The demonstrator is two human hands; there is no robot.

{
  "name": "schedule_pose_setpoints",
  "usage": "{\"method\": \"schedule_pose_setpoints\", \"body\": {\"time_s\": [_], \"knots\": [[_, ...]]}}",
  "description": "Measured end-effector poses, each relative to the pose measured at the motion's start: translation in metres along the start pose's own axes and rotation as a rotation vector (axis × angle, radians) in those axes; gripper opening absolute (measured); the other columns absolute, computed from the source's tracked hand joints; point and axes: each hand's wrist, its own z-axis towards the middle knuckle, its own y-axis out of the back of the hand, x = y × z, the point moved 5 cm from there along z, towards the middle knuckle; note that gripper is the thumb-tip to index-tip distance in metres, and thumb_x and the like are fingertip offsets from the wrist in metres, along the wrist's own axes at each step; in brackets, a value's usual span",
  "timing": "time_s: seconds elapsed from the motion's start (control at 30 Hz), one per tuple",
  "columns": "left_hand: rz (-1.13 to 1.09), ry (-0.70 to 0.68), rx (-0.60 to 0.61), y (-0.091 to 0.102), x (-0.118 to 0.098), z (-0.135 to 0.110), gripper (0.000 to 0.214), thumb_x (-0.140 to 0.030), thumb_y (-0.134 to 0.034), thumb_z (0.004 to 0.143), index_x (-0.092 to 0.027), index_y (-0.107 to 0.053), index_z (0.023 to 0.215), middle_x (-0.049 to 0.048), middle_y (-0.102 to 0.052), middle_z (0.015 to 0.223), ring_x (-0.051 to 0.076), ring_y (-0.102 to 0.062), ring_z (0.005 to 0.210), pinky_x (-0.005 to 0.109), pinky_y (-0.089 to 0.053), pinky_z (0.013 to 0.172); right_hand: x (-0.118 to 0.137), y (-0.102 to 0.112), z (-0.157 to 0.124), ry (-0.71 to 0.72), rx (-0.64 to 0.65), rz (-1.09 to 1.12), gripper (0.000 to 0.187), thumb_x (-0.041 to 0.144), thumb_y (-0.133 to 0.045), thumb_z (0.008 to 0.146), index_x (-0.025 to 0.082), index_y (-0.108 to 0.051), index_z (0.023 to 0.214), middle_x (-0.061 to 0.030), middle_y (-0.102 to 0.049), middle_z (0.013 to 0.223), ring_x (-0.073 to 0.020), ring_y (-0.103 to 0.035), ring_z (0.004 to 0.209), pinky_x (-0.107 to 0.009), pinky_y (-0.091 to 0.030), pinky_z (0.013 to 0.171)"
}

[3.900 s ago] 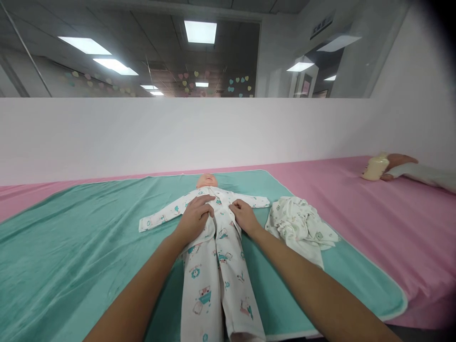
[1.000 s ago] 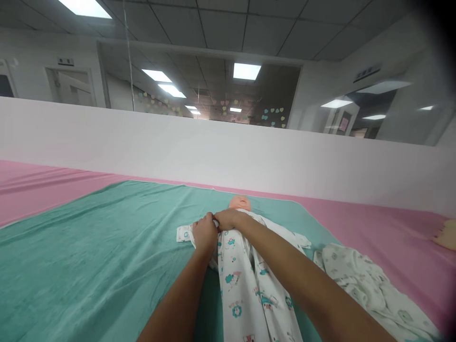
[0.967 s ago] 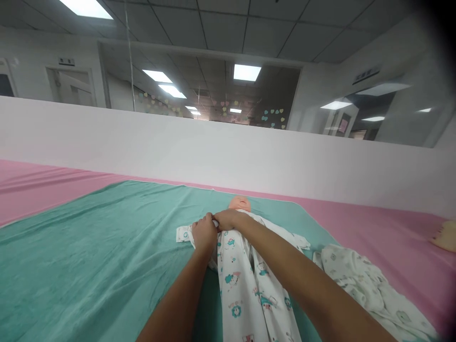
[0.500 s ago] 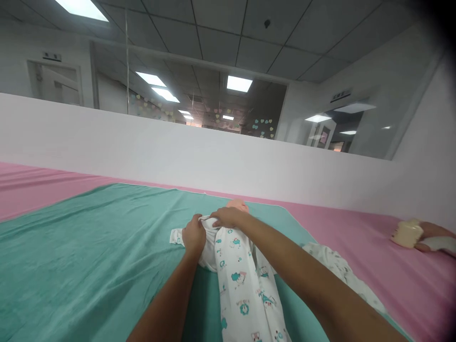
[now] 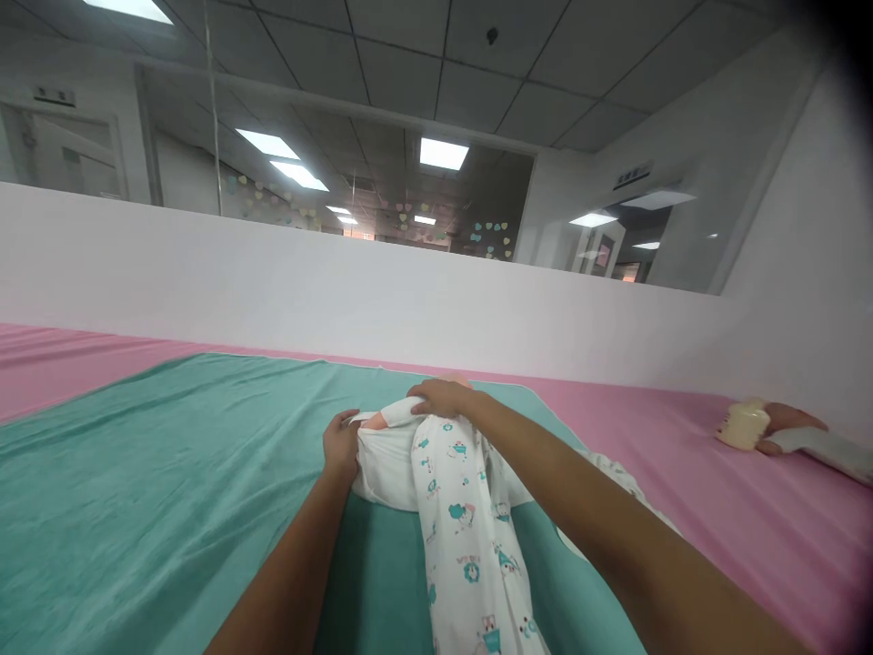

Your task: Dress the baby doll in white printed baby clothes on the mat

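A doll, its pinkish head [image 5: 453,378] partly hidden by my right arm, lies on the teal sheet [image 5: 205,473]. Draped over it is a white baby garment [image 5: 464,546] with teal and pink cartoon prints, its plain inner side turned out at the left. My left hand [image 5: 340,446] pinches the garment's left edge and holds it out sideways. A strip of the doll's skin-coloured arm [image 5: 375,421] shows in the opening. At the doll's shoulder, my right hand [image 5: 440,398] is closed on the white cloth near the neckline.
Another crumpled printed white cloth [image 5: 617,473] lies right of my right forearm. On the pink mat [image 5: 668,428] at the far right is a pale yellow object [image 5: 742,424] beside brown and whitish shapes. A white wall [image 5: 341,291] with windows stands behind.
My left hand has moved left and pulled the garment's edge outward, opening it and baring part of the doll's arm. My right hand stays near the shoulder. The view has shifted slightly.
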Motion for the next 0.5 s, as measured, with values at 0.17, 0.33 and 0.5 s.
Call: {"method": "schedule_pose_setpoints", "body": {"time_s": [0.17,0.33,0.5], "knots": [[-0.495,0.302,0.153,-0.01,0.006,-0.007,0.044,-0.008,-0.061,0.062,-0.017,-0.055,0.104,0.0017,-0.066,0.067,0.016,-0.062,0.055,0.025,-0.047,0.053,-0.001,-0.011,-0.002,0.031,-0.083,0.197,0.048,0.054,-0.046,0.084,0.031,-0.049,0.126,-0.0028,-0.052,0.128,-0.0247,-0.051,0.113,-0.036,-0.04,0.094],[-0.648,0.404,0.311,-0.028,0.0,-0.013,0.018,-0.012,-0.054,0.072,-0.012,-0.06,0.088,0.0067,-0.067,0.073,0.02,-0.066,0.067,0.031,-0.052,0.062,0.007,-0.027,0.001,-0.006,-0.063,0.285,0.053,0.055,-0.047,0.083,0.03,-0.047,0.129,-0.0028,-0.052,0.13,-0.025,-0.053,0.112,-0.035,-0.043,0.091],[-0.78,0.437,0.164,-0.021,0.002,-0.006,0.023,-0.019,-0.042,0.079,-0.016,-0.059,0.094,0.005,-0.065,0.074,0.019,-0.065,0.068,0.034,-0.053,0.067,0.017,-0.035,0.01,-0.045,-0.037,0.191,0.053,0.054,-0.049,0.08,0.03,-0.049,0.128,-0.003,-0.054,0.128,-0.0251,-0.056,0.107,-0.034,-0.045,0.085]]}}
